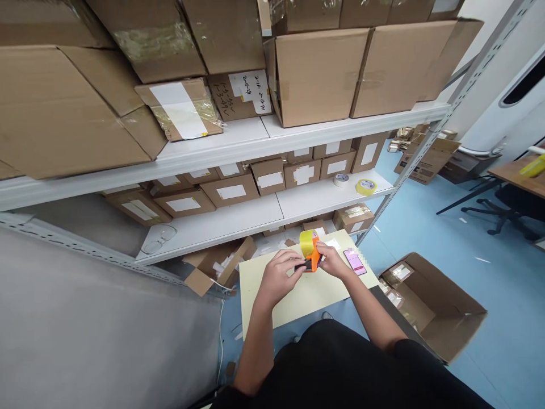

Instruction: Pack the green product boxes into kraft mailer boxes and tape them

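An orange tape gun [315, 257] with a yellowish roll of tape [305, 243] on it is held up over the pale yellow tabletop [259, 292]. My right hand [332, 261] grips its orange body from the right side. From the left, my left hand [279, 276] has its thumb and fingers closed on the dark part at the tool's lower end. The fingers cover some of that dark part, so its shape is not clear. A phone [355, 262] with a lit pink screen lies on the table, right of my right hand.
Metal shelving [340, 124] stacked with cardboard boxes stands in front. A white tape roll [341, 180] and a yellow tape roll [366, 187] lie on its middle shelf. A large open carton [451, 301] stands right of the table, another open box [204, 278] left.
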`<state>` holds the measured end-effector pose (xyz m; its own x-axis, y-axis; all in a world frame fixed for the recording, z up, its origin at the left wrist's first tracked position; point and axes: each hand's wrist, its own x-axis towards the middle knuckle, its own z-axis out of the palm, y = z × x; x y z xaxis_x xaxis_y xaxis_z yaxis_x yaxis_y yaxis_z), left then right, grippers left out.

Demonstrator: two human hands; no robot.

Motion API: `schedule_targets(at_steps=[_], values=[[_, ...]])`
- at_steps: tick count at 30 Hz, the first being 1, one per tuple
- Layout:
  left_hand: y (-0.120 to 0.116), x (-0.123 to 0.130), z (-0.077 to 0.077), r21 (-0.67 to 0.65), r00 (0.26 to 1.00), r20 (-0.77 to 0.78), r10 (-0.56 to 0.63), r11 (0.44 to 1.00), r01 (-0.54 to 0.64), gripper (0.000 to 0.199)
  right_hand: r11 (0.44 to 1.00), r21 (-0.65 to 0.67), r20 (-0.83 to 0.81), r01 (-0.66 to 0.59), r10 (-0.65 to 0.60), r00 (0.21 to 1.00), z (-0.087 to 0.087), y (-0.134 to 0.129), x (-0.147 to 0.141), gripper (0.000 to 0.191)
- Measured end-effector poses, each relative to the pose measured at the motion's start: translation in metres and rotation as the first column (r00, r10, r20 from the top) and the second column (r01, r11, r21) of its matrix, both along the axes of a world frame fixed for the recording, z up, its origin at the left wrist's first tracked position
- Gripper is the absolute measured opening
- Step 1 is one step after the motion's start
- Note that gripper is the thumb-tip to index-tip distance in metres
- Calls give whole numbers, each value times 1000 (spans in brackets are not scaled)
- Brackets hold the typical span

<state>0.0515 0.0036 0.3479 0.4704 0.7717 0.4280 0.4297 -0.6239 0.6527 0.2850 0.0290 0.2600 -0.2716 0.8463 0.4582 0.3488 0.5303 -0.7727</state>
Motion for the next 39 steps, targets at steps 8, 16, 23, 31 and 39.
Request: schedule_targets(at_steps=[8, 16, 23, 31, 39], values=[[21, 29, 5, -49, 979, 92, 182, 983, -178, 16, 998, 21, 129, -54, 50, 990, 9, 15, 29, 15], [44, 63, 5, -20, 942, 131, 310, 950, -310, 18, 995, 14, 212, 104, -104, 972, -16, 31, 54, 58], [66, 94, -12, 252, 885, 199, 421, 851, -462, 21, 992, -43, 192, 122, -112, 975, -25, 51, 86, 60], [79, 114, -23, 204, 760, 336, 556, 745, -635, 57, 992, -79, 181, 100, -85, 980, -30, 89, 102, 49], [71, 107, -20, 2, 705, 338, 623, 749, -663, 57, 996, 8, 351, 88, -85, 933, -23, 199, 127, 43]])
